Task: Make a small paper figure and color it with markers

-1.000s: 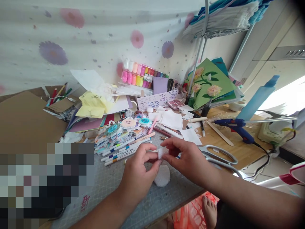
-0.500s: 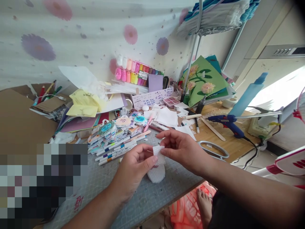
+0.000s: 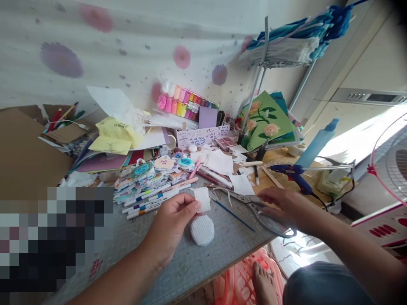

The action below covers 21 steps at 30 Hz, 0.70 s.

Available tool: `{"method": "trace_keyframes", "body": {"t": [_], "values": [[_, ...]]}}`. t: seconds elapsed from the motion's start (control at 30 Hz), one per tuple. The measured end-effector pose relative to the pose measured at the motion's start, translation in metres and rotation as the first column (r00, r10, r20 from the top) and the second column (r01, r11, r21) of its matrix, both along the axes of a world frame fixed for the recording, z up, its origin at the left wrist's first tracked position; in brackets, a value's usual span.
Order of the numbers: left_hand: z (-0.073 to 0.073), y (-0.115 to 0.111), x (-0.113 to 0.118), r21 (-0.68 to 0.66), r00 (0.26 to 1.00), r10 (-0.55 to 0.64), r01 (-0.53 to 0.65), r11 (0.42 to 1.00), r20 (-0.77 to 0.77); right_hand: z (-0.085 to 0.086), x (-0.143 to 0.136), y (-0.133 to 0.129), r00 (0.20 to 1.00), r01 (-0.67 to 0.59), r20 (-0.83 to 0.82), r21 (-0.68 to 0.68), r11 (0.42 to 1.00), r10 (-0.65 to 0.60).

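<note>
My left hand pinches a small white textured square, perhaps foam or padded sheet, between thumb and fingers. Just below it on the grey cutting mat lies a rounded white piece with the same dimpled texture. Over the grey-handled scissors is my right hand, somewhat blurred, with its fingers stretched out and apart; whether it touches the handles I cannot tell. A thin blue paintbrush lies between the two hands.
Several markers lie left of my hands, beside a pile of paper cutouts. A blue glue gun rests at the right, before a blue bottle. A cardboard box stands at the left, and coloured clay packs lean at the back.
My right hand has let go of the white square and moved right, over the scissors. The left hand still holds the square. The view has shifted slightly.
</note>
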<state>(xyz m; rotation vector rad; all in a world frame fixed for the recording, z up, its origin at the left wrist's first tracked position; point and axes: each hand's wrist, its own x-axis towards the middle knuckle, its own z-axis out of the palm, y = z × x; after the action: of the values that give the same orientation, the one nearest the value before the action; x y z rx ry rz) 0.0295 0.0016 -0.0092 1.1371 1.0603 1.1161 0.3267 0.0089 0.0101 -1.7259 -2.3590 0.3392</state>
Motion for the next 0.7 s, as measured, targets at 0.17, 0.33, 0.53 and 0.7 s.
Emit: {"method": "trace_keyframes", "body": {"t": [0.17,0.33,0.53,0.7], "values": [[0.000,0.000,0.001,0.005,0.994,0.098,-0.098,0.995,0.055,-0.019,0.011,-0.010,1.000,0.002,0.011,-0.002,1.000,-0.002],[0.004,-0.001,0.000,-0.009,0.981,0.163,-0.163,0.987,0.110,-0.019,0.020,-0.012,0.987,0.151,-0.062,-0.004,0.988,-0.151],[0.004,-0.003,0.002,-0.039,0.962,0.207,-0.203,0.978,0.180,-0.022,0.003,-0.037,0.735,0.257,-0.593,-0.206,0.944,-0.329],[0.007,-0.007,0.004,-0.057,0.929,0.267,-0.261,0.964,0.254,-0.031,-0.050,-0.069,0.565,-0.076,-0.793,-0.326,0.942,-0.229]]}}
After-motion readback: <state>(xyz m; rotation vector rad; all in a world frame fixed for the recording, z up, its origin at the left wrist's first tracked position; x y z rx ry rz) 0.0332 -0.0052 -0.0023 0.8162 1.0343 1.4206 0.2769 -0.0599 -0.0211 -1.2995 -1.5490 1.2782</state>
